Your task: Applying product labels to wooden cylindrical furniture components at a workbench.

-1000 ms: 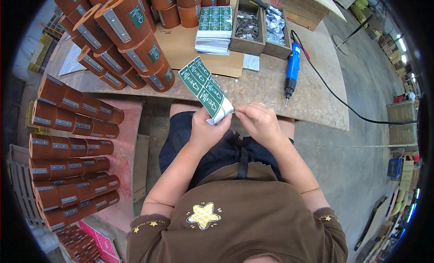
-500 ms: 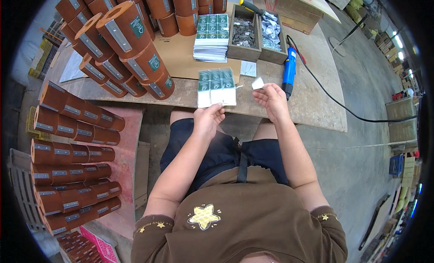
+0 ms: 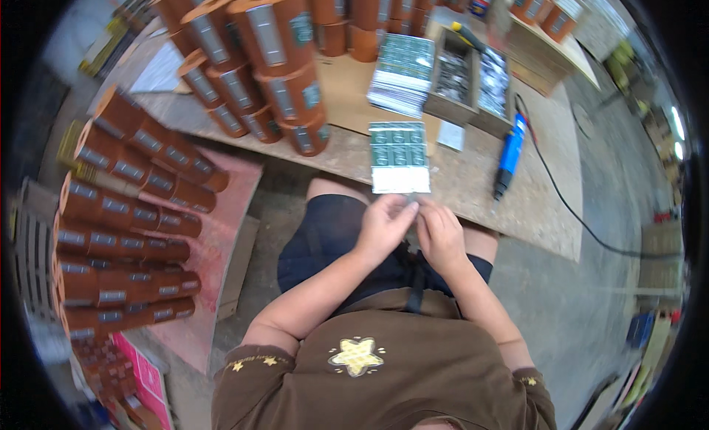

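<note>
A sheet of green labels [image 3: 399, 145], its lower strip bare white, lies at the table's front edge. Just below that strip my left hand [image 3: 387, 224] and my right hand [image 3: 441, 236] meet over my lap, fingers pinched together. A small greyish bit shows between the fingertips, too blurred to name. Past the sheet stands a thick stack of similar label sheets [image 3: 402, 72]. To the left, brown-orange cylinders [image 3: 284, 68] with metal strips stand piled up, some bearing green labels.
Two wooden boxes [image 3: 452, 111] of small metal parts sit at the back, a yellow-black tool [image 3: 467, 35] on top. A blue corded power screwdriver [image 3: 509, 160] lies to the right. More cylinders [image 3: 133, 216] lie in rows on a reddish board [image 3: 236, 201] at left.
My right hand has come left to meet my left hand, and the white piece it held is no longer distinct. My left hand has shifted below the sheet. The view has turned.
</note>
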### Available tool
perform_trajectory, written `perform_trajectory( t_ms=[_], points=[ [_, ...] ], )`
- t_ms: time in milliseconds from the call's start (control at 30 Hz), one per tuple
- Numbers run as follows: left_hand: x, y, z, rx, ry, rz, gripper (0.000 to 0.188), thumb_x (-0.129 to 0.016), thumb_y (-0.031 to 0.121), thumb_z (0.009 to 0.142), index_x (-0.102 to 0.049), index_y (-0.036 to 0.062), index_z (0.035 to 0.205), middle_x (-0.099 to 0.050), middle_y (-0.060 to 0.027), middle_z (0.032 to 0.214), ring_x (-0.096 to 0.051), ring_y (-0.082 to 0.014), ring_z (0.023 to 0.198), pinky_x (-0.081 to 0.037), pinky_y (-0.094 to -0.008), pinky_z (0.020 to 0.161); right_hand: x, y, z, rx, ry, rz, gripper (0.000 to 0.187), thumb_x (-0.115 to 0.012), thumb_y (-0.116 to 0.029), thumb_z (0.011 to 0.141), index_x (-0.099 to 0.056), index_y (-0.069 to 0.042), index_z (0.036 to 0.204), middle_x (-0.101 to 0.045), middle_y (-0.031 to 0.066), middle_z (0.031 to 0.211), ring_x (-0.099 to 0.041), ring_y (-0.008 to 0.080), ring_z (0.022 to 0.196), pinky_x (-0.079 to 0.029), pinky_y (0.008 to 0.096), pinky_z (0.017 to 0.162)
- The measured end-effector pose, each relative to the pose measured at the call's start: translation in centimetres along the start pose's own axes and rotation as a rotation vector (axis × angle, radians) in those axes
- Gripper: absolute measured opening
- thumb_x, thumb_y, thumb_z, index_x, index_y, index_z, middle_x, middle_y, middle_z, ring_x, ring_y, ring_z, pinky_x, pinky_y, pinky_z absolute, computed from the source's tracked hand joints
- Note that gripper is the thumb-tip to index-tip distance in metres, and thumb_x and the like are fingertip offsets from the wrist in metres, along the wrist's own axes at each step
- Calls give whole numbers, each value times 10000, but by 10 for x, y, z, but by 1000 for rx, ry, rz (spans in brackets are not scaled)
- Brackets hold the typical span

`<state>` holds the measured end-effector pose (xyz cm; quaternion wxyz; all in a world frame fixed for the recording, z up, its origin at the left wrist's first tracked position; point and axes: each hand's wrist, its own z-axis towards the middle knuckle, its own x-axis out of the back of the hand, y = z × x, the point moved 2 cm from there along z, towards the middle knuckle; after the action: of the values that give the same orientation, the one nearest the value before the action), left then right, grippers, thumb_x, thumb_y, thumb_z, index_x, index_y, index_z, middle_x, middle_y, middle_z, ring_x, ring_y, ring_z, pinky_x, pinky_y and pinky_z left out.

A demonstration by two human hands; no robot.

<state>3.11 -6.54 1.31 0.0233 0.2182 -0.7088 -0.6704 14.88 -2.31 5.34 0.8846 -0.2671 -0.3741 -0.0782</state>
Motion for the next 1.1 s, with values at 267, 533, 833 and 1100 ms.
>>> perform_trajectory(
  t_ms=[267, 533, 833, 1100],
  points=[
    [17, 22, -14, -185, -49, 307, 145, -549, 98, 813, -516, -15, 730, -532, -51, 576, -461, -56, 551, -381, -260, 475, -7, -2, 3, -590, -54, 789, 201, -560, -28, 818, -504, 7, 1008, -550, 105, 1013, -534, 159, 919, -430, 279, 825],
    [59, 34, -32, -182, -99, 266, 229, -575, 104, 803, -539, -27, 987, -612, -102, 787, -605, -154, 705, -491, -274, 613, -25, -12, 29, -480, -269, 795, 31, -562, -10, 817, -532, -6, 823, -545, 70, 974, -498, 109, 865, -408, 225, 749],
    [269, 76, -122, -653, 1392, 508, 418, -615, 68, 759, -386, 33, 1108, -450, -82, 1031, -473, -181, 946, -411, -319, 827, -45, -15, 49, -403, -240, 814, 67, -550, -48, 838, -508, -27, 886, -509, 72, 1028, -477, 103, 882, -397, 229, 768],
    [373, 230, -255, -700, 2265, 1272, 973, -814, 340, 530, -262, -66, 1220, -326, -242, 1188, -312, -370, 1127, -263, -464, 957, -51, -23, 49, -434, -330, 868, 71, -548, -45, 837, -493, -35, 881, -506, 65, 996, -468, 101, 873, -391, 226, 773]
  ],
)
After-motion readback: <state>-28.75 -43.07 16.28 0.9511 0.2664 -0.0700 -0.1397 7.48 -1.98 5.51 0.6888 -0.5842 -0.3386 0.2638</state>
